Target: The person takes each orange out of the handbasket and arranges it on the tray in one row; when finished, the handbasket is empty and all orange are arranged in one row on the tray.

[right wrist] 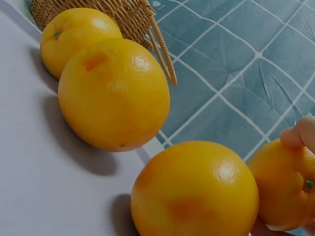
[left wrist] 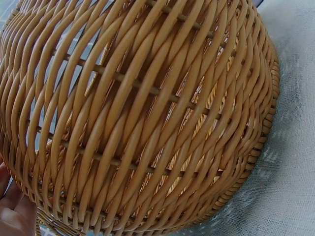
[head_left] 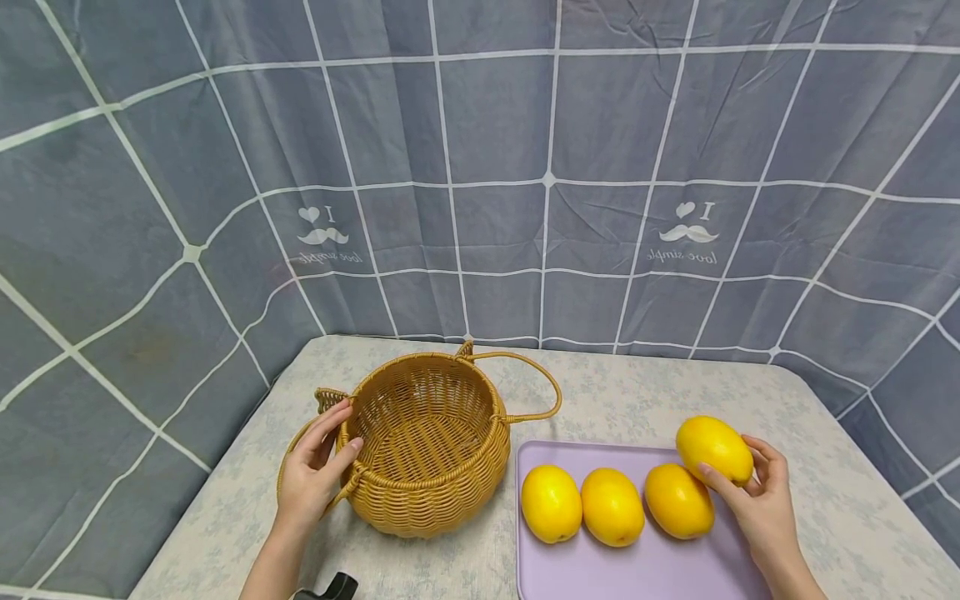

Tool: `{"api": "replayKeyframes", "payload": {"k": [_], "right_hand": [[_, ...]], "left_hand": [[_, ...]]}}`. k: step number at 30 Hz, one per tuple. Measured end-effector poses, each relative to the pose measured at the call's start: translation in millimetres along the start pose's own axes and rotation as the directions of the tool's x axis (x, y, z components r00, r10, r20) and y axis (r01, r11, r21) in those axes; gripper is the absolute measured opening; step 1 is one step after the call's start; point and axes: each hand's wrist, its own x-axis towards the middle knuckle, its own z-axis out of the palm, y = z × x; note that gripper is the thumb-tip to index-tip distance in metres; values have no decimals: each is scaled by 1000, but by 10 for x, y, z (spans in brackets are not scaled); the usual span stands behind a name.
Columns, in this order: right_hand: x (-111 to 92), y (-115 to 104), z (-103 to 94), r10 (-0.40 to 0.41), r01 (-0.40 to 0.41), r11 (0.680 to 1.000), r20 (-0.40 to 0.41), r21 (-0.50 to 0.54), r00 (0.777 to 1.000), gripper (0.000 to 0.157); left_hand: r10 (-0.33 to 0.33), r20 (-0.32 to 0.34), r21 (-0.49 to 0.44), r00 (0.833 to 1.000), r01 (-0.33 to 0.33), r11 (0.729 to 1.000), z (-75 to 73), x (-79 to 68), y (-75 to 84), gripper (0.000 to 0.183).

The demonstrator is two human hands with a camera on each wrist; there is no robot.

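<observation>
A round brown wicker basket stands upright on the table, its inside bare. My left hand holds the basket's left rim, thumb and fingers at the edge; in the left wrist view the woven wall fills most of the picture. My right hand grips a yellow-orange orange between thumb and fingers, at the right end of a lilac tray. Three more oranges lie in a row on the tray: a left one, a middle one and a right one, closest to the held fruit.
The basket's looped handle sticks out to the right, above the tray's left corner. A small black object lies at the front edge by my left forearm. A grey checked curtain hangs behind the patterned tabletop.
</observation>
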Motion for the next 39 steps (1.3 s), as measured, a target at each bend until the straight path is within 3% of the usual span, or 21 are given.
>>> {"api": "replayKeyframes", "payload": {"k": [5,14,23,39], "right_hand": [[-20,8,-9,34,-35,998,-21,-48,999,79],[-152,-32,25,67,-79,956,-54,-281,996,81],[-365,-451,106,140,-148,939,-46,-310,989,87],[-345,-387,21,129,-119,911,-1,-395,992,88]], "left_hand": [[-9,-5,11,1000,9,1000,0,0,6,40],[-16,-7,36,1000,16,999,-2,5,13,41],[-9,-2,57,1000,9,998,4,-7,31,40],[-12,-5,57,1000,12,998,-3,-9,12,41]]}}
